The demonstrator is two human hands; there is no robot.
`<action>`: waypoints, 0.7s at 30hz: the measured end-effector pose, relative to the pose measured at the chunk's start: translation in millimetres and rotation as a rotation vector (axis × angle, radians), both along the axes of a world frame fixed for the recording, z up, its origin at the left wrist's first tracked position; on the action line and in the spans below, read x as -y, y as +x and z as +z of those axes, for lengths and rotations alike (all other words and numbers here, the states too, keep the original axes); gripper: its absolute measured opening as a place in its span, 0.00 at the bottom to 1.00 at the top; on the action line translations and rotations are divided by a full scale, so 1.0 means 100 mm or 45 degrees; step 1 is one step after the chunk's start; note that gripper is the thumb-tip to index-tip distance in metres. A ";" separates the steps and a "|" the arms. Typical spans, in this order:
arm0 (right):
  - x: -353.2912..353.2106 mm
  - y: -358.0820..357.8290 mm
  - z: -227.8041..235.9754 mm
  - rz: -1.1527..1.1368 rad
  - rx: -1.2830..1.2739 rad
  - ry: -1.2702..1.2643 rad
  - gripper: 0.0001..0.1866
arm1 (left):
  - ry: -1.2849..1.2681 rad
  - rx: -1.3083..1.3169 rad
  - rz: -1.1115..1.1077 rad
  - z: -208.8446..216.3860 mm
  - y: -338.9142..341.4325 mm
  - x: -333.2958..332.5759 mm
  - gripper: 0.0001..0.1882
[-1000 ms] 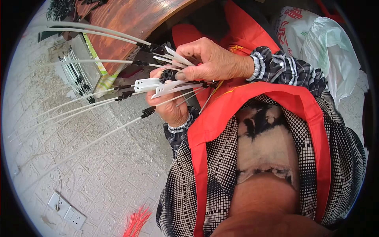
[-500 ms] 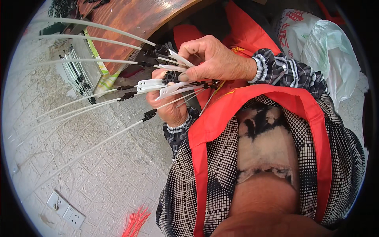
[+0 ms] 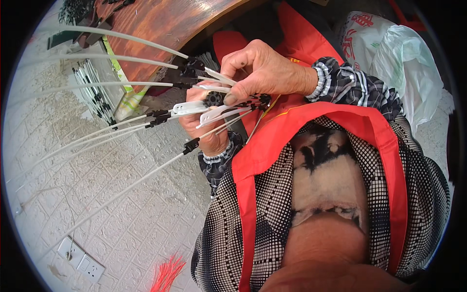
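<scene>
A frame of long white rods with black joints, like umbrella ribs (image 3: 121,195), fans out to the left from between my hands. At its middle sits a black toothed hub (image 3: 213,99) with flat white plastic strips (image 3: 188,108) around it. My left hand (image 3: 209,137) is wrapped round the frame from below, its fingers partly hidden behind the strips. Over the hub, my right hand (image 3: 267,73) is closed, thumb against the bent fingers, on the end of a flat white strip. More black joints (image 3: 260,101) cluster under the right hand, near the red apron (image 3: 277,132).
A brown wooden table (image 3: 151,24) curves across the upper left. Bundled white rods with black joints (image 3: 95,92) lie beside it. White plastic bags (image 3: 401,68) stand at the right. Below left are a wall socket plate (image 3: 81,259) and a bunch of red strands (image 3: 168,275).
The frame has tilted slightly, with its hub and strips shifting a little right and down. Its rods swing with it. Both hands keep their hold, the right one moving only slightly.
</scene>
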State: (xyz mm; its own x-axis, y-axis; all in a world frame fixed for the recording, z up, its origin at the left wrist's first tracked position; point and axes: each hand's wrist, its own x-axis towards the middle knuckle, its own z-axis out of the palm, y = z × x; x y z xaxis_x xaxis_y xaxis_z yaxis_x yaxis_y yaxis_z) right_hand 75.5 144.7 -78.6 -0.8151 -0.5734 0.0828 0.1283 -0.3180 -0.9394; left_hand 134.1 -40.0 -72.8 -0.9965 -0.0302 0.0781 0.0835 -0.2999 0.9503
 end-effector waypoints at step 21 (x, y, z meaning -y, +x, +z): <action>0.01 -0.03 -0.03 -0.049 -0.031 -0.075 0.06 | 0.088 0.051 0.090 0.04 -0.01 -0.08 0.16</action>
State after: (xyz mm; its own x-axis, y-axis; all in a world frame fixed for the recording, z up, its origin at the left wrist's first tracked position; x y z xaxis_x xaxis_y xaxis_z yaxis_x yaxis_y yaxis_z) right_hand 72.3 143.5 -81.5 -0.8339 -0.5351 0.1356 0.0920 -0.3769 -0.9217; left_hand 133.5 -32.2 -69.0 -0.9940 -0.1047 0.0332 0.0689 -0.3597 0.9305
